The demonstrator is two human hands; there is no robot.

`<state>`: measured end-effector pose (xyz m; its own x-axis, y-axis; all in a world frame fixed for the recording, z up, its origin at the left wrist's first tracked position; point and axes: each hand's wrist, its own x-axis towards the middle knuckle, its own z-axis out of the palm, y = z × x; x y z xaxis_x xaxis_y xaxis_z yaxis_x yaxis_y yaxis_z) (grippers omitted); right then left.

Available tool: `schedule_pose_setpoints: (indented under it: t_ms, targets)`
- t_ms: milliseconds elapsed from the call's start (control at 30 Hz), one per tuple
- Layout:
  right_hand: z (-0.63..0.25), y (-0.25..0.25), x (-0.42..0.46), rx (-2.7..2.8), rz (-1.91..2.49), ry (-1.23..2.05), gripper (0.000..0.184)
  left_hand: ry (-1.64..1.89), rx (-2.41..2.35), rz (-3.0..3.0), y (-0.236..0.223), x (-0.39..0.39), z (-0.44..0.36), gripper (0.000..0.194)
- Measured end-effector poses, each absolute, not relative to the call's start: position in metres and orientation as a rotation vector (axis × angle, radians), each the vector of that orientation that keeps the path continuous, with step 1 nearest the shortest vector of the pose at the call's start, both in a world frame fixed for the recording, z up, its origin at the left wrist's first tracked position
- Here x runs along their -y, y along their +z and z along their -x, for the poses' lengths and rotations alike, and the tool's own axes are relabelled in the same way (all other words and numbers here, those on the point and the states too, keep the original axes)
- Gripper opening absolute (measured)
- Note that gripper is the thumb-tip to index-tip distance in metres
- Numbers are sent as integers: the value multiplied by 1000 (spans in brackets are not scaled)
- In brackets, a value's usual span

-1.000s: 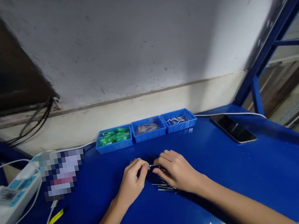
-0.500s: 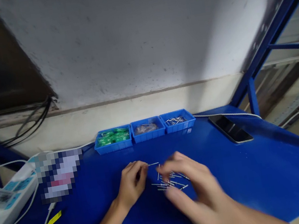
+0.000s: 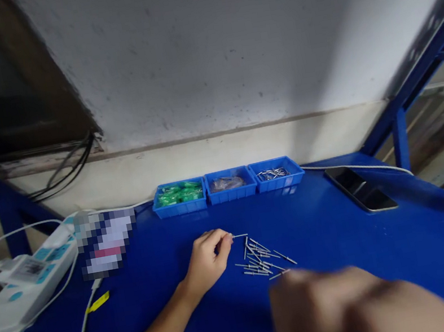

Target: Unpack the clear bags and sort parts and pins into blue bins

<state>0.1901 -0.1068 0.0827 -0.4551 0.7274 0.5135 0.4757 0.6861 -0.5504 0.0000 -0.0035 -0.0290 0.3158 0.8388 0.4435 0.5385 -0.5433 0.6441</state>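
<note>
My left hand (image 3: 208, 257) is pinched shut over the middle of the table, and a thin metal blind rivet (image 3: 240, 235) sticks out to the right from its fingertips. Just right of it lies a loose pile of blind rivets (image 3: 260, 259), silvery with long thin pins. My right hand (image 3: 341, 305) is large and smeared by motion at the bottom right, near the camera; its fingers cannot be made out. It hides the part of the table below the pile.
Along the wall stand three blue bins: one with green packets (image 3: 180, 210), one with clear plastic bags (image 3: 233, 193), one with metal rivets (image 3: 279, 183). A phone (image 3: 359, 187) lies at right. A white power strip (image 3: 32, 285), cables and a blurred-out device (image 3: 109, 243) occupy the left.
My right hand has moved from beside the rivet pile down and toward the camera. My left hand still pinches the rivet. The whole view has shifted slightly.
</note>
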Motion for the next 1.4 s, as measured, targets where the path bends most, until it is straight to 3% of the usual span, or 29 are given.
schedule_pose_setpoints:
  t_ms: [167,300,400,633,800,900,1067,1200,1300,1400]
  targets:
    - [-179,17,25,2188,1027,175,19,1102,-1291,-2170,-31,3,1,32]
    - [-187,-13,4,2197,1095,200,10,1075,-1272,-2151,-31,2,1,31]
    - [-190,-12,10,2222,1080,199,12,1056,-1243,-2138,-31,2,2,31]
    - [-187,-13,16,2132,1150,261,23,1108,-1171,-2207,-29,4,1,10]
    - [-190,-15,13,2220,1137,185,20,1104,-1148,-2267,-28,3,1,20]
    - [-192,-7,14,2270,1051,95,24,1050,-1116,-2322,-26,2,2,24]
    - [-217,19,1,2004,948,-124,23,729,-1102,-2459,-11,5,1,11]
    - [-248,31,-33,1665,1269,-379,20,529,-999,-2563,-3,9,4,5]
    - [-258,20,-48,1705,1626,-370,24,481,-979,-2577,-5,10,9,3]
    - [-250,1,-39,1868,1682,-281,21,445,-1002,-2566,-9,9,12,9]
